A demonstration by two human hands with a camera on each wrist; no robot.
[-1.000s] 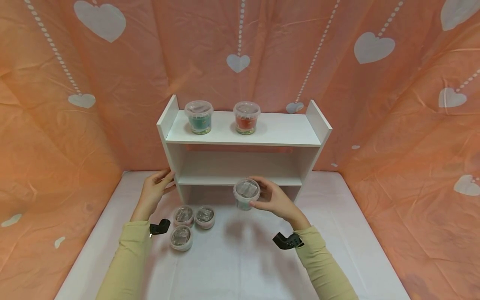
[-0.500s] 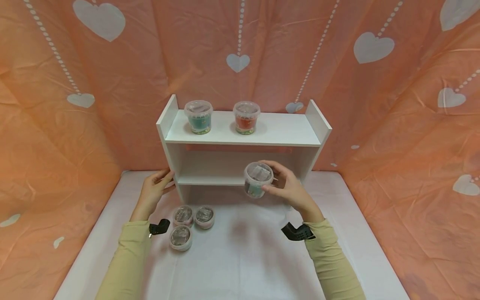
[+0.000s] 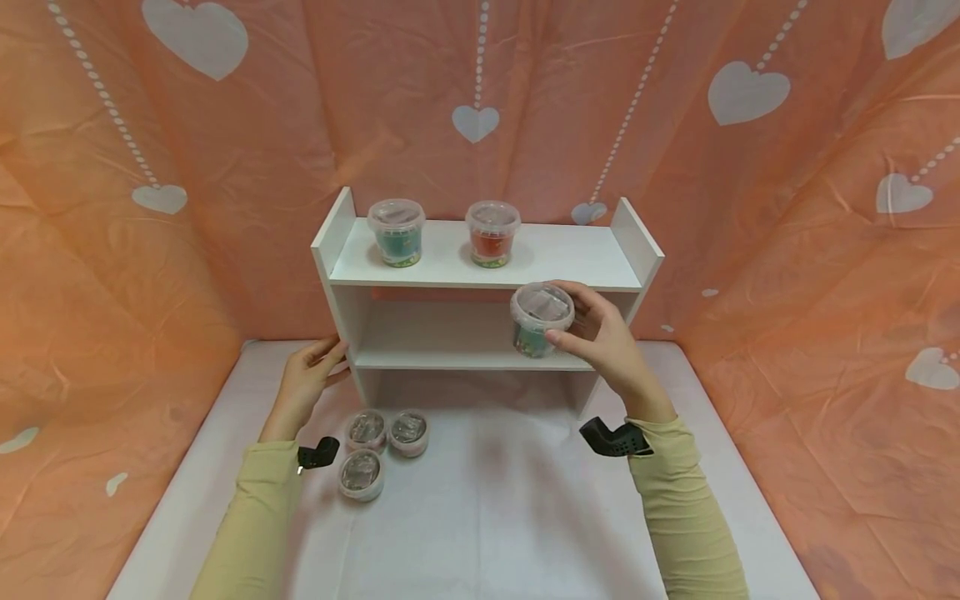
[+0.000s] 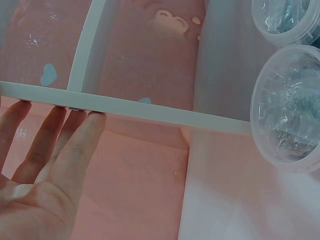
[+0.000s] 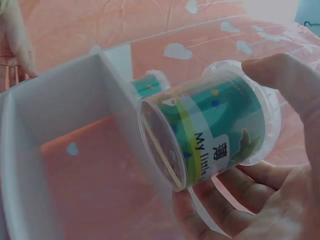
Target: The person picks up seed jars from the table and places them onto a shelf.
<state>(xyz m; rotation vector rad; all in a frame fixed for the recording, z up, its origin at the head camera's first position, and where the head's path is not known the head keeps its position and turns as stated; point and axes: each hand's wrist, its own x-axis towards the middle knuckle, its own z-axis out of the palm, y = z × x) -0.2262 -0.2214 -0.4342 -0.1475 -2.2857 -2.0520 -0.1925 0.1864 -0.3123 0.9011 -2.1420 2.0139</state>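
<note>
Orange heart-printed sheeting [image 3: 277,125] backs a white bench [image 3: 480,537] bearing a white shelf [image 3: 573,257]. Before the shelf's right half, the right hand [image 3: 617,352] pinches a green tub [image 3: 532,340]; the left hand [image 3: 302,385], fingers straight, touches the shelf's left side.

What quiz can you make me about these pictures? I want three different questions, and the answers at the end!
1. How many tubs stand on top of the white shelf unit?
2. True or false: the left hand grips the tub in mid-air.
3. What are the three grouped tubs standing on?

Key:
1. Two.
2. False; the right hand grips it.
3. The white table.
</note>
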